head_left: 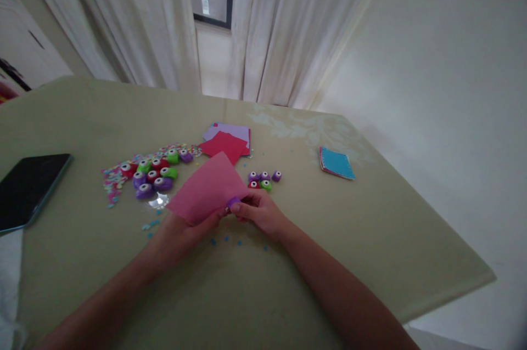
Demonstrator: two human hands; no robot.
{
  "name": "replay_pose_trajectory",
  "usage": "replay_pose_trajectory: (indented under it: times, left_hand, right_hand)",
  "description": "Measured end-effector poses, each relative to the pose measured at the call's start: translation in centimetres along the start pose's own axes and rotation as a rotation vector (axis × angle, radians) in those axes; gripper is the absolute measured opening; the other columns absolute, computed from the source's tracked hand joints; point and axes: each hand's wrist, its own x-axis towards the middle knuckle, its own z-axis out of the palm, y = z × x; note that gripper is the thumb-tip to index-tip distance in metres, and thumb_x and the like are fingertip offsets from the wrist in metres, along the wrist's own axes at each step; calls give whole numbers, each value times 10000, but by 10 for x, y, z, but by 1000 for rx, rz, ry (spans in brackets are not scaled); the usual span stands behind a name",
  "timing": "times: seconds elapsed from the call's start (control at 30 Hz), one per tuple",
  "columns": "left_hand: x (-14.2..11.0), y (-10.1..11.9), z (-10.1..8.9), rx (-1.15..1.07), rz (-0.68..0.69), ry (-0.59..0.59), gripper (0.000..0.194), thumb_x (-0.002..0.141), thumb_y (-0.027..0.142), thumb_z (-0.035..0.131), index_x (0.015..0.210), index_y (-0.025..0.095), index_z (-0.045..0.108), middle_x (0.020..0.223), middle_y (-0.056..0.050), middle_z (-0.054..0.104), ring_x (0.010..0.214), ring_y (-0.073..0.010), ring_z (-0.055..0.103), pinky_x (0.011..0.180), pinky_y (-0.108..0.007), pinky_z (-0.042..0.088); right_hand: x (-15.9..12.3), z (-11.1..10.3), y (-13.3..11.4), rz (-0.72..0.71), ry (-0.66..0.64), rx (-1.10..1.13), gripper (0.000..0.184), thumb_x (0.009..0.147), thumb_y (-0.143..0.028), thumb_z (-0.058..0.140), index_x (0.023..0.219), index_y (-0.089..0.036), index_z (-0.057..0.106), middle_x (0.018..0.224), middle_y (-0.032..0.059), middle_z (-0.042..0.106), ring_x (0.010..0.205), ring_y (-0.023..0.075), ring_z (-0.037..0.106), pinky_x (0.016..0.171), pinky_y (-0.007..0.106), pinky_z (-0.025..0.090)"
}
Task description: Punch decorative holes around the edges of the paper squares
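A pink paper sheet (209, 185) is held above the table, tilted, with my left hand (187, 232) closed on its near edge. At the sheet's right near corner, my right hand (261, 210) pinches a small purple craft punch (233, 202). The punch touches the paper's edge; its far side is hidden by fingers and paper. Just beyond my right hand stands a small group of purple, red and green craft punches (264, 176) with white round tops. Blue paper bits (226, 238) lie below my hands.
Left of the sheet are several larger craft punches (153, 175) beside a strip of colourful confetti (111, 185). Behind it lie red and lilac papers (230, 141). A stack of blue-topped squares (336, 163) sits right, a black tablet (31, 191) far left.
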Motion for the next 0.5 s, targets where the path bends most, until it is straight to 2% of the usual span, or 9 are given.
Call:
replay_pose_trajectory:
  times: [0.13,0.3,0.5]
  left_hand:
    - [0,5,0,-2,6,3,376,883,542,698,1154,299,795,1158,-6,839,1076,-301,796,1049,-422,615]
    - [0,7,0,3,31,9,365,895,545,693,1167,326,797,1161,9,837,1084,-298,800,1042,-419,622]
    - [1,0,1,4,31,-24,423,919,547,697,1233,271,767,1243,-23,813,1169,-300,759,1107,-433,576]
  right_hand:
    - [0,1,-1,-4,-3,1,410,776,-585,887,888,-196,822,804,20,754,630,122,552,606,248,442]
    - [0,2,-3,0,5,4,423,751,-590,903,855,-193,806,756,3,714,611,115,518,598,252,421]
    - [-1,2,-2,-12,-7,-8,411,779,-584,889,887,-194,814,780,12,723,628,121,521,609,254,420]
